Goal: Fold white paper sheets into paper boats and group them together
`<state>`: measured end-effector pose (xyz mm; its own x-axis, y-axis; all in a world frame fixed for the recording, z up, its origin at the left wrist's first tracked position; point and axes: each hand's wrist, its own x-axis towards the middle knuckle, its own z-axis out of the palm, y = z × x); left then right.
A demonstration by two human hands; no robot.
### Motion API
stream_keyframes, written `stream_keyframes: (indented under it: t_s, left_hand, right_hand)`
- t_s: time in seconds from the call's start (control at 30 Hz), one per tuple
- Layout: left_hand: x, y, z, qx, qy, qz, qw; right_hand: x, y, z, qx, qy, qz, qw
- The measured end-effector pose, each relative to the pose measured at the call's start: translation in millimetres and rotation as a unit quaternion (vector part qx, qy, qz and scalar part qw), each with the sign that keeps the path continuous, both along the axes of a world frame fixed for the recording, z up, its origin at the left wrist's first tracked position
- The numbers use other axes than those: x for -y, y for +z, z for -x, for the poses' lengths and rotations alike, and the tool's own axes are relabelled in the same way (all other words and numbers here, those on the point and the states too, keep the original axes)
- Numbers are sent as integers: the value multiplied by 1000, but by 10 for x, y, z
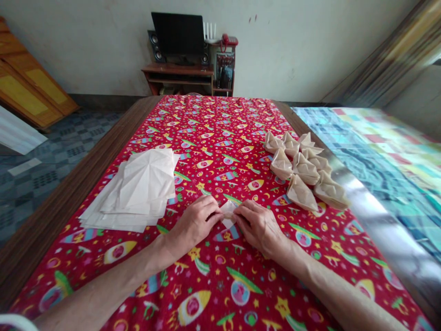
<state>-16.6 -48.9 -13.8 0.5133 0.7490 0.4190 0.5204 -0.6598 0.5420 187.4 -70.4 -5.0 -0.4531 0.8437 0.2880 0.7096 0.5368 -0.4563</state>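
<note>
A small folded piece of white paper (228, 212) lies between my two hands, low over the red patterned cloth. My left hand (200, 218) pinches its left edge between thumb and fingers. On the opposite side, my right hand (261, 226) grips the right edge in the same way. Left of my hands lies a stack of creased paper sheets (146, 181), with star-like fold lines on the top one. To the right stands a cluster of several folded paper boats (305, 168), beige and pointed.
The red cloth (203, 294) with rockets and stars covers a brown wooden table (37, 257). Beyond it, a monitor (178, 39) and red telephone (229, 40) stand on a desk. A bed with a checkered cover (375, 151) adjoins on the right; a wooden cabinet (31, 82) is far left.
</note>
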Motion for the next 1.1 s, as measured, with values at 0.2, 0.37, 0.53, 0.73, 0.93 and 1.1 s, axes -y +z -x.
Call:
stream_keyframes:
  t_s: [0.2, 0.37, 0.53, 0.73, 0.93, 1.1]
  left_hand:
    - [19, 40, -39, -33, 43, 39, 998]
    - [24, 97, -72, -83, 70, 39, 993]
    - [9, 126, -86, -142, 103, 31, 984]
    - [-6, 161, -108, -178, 121, 15, 976]
    - [-38, 150, -85, -186, 121, 33, 974]
    - [-21, 158, -78, -204, 122, 11, 971]
  right_hand:
    - [-4, 40, 56, 62, -66, -8, 996]
    - [-41, 60, 79, 91, -76, -22, 993]
    - [-62, 68, 72, 105, -83, -12, 991]
    - [-71, 73, 66, 83, -79, 0, 993]
    - [-69, 67, 50, 110, -75, -6, 991]
    - [-72, 68, 16, 143, -86, 6, 986]
